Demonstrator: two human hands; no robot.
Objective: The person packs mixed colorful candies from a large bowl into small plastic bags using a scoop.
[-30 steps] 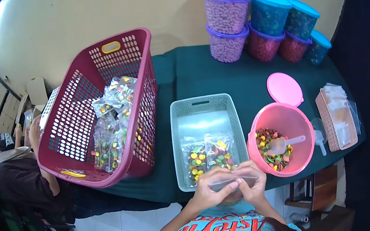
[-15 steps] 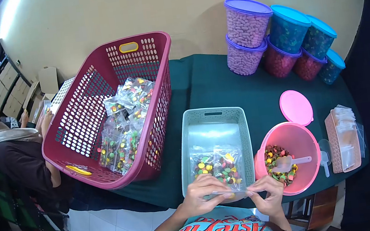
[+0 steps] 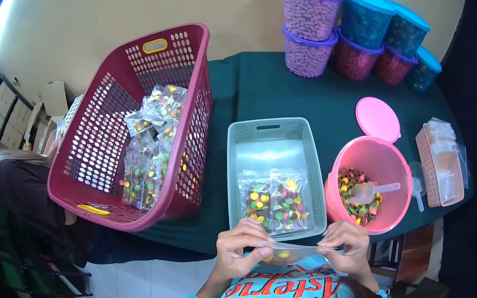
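Note:
My left hand [image 3: 240,249] and my right hand [image 3: 345,245] pinch the top edge of a clear plastic bag [image 3: 291,252] at its two ends. Colourful button-shaped candies show inside it, partly hidden by my left fingers. The bag is stretched between my hands, close to my turquoise shirt [image 3: 262,294]. Just beyond lies a pale green tray [image 3: 266,130], with two filled candy bags [image 3: 288,202] side by side at its near end. Right of it, near my right hand, stands a pink bucket [image 3: 395,189] of loose candies with a clear scoop [image 3: 369,192] resting on them.
A large maroon basket [image 3: 134,221] at left holds several filled bags [image 3: 154,141]. Lidded tubs [image 3: 311,15] are stacked at the back right. A pink lid [image 3: 378,119] and a small basket [image 3: 427,164] of plastic bags lie right. Another person [image 3: 23,193] sits at far left.
The view has tilted down, so the table things appear higher. My hands, with the bag, have come back from the tray toward my body, and my left hand is farther from my right.

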